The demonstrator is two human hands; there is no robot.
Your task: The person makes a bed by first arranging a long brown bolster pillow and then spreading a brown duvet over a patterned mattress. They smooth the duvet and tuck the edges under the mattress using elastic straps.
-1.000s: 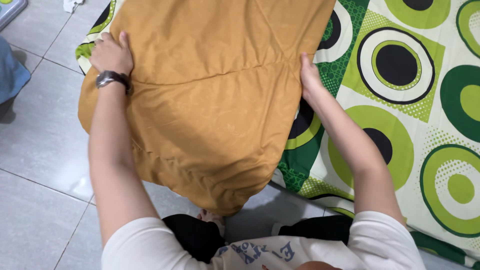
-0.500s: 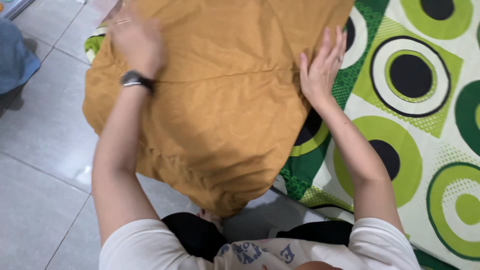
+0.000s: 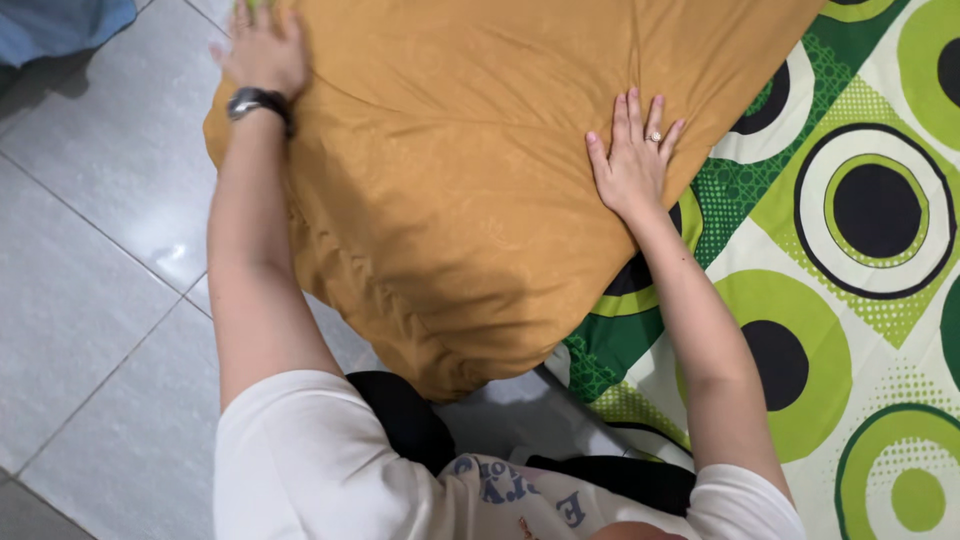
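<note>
A big orange-brown blanket (image 3: 480,170) lies folded and puffy in front of the person. Part of it rests on a sheet with green, white and black circles (image 3: 850,300), and its left part lies over the grey tiled floor (image 3: 90,300). The near corner of the blanket hangs down close to the person's black-clad knees.

The left hand (image 3: 262,52) lies flat on the far left edge of the blanket, near the top of the picture. Its fingers are spread a little and press down on the cloth. They do not grab anything. A dark watch (image 3: 256,101) sits on that wrist.

The right hand (image 3: 630,160) lies flat on the right side of the blanket, just beside the edge where the circle sheet shows. Its fingers (image 3: 634,110) are open wide and point away from the person. A small ring (image 3: 654,137) is on one of them. This hand holds nothing either; it only presses on the blanket.

A seam line runs across the blanket between the two hands. A bit of blue cloth (image 3: 60,22) lies on the floor in the top left corner.
</note>
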